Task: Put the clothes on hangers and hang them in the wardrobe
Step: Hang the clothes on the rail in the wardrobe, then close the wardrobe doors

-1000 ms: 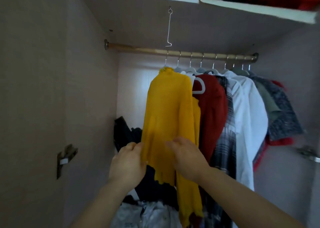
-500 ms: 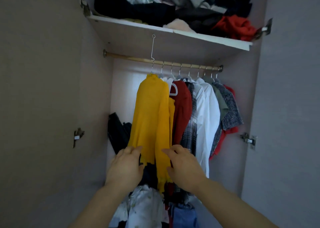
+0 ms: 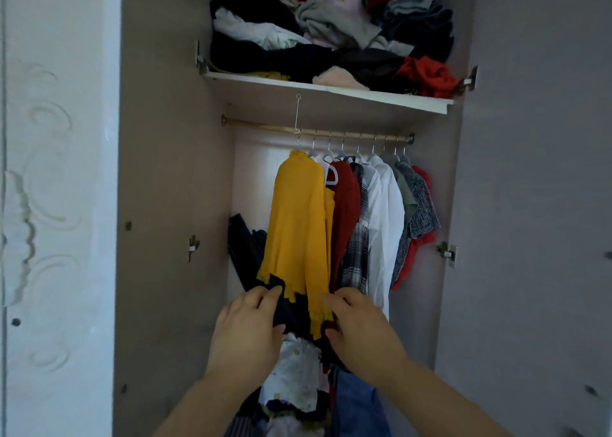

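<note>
A yellow knit sweater [image 3: 298,224] hangs on a hanger at the left end of the wardrobe rail [image 3: 318,131], beside a dark red garment [image 3: 346,211] and several white, plaid and grey shirts. My left hand [image 3: 248,330] is just below the sweater's frilled hem, fingers relaxed, and holds nothing. My right hand [image 3: 361,330] is at the end of the hanging yellow sleeve; its fingertips touch the sleeve and its fingers are loosely spread.
A shelf [image 3: 331,90] above the rail carries a heap of crumpled clothes. Dark trousers [image 3: 245,251] hang at the back left. More clothes [image 3: 298,370] are piled on the wardrobe floor. Both doors stand open, and a wire hook [image 3: 297,115] dangles from the shelf.
My view has pulled back from the wardrobe, so the top shelf shows. Both hands have slid down from the sweater's lower body to its hem and sleeve end.
</note>
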Motion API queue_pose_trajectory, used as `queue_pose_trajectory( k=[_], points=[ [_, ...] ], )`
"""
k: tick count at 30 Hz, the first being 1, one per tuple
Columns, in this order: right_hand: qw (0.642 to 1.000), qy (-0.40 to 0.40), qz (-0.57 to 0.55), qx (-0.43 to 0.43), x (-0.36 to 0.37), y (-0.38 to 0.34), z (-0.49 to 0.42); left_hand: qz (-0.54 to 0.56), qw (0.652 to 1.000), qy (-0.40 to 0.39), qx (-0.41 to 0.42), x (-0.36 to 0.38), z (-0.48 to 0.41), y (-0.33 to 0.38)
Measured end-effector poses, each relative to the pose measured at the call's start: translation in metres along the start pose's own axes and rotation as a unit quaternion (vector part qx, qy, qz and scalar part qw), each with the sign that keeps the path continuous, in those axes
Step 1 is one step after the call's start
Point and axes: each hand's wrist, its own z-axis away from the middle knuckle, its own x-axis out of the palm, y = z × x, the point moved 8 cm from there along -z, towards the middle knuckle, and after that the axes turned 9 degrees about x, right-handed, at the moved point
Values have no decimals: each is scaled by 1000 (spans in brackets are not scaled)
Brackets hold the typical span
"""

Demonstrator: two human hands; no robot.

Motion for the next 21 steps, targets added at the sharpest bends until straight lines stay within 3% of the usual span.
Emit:
queue_pose_trajectory(
  k=[5,10,13,16,18,21],
  points=[
    [999,50,-8,-9,-30,-38,15,3,993,104,61,-72,22,4],
    [994,106,-21,-10,-55,-91,21,-4,946,302,122,-137,52,-24],
    [990,135,-29,-8,-66,-127,25,-23,923,372,93,-166,67,-62],
    [987,159,-28,-4,-72,-158,30,31,933,359,7,-178,63,-115],
    [986,166,-20,-2,-74,-182,32,84,954,287,-25,-170,52,-142],
    [985,175,-8,-2,-78,-210,33,103,980,169,3,-144,37,-151]
  ],
)
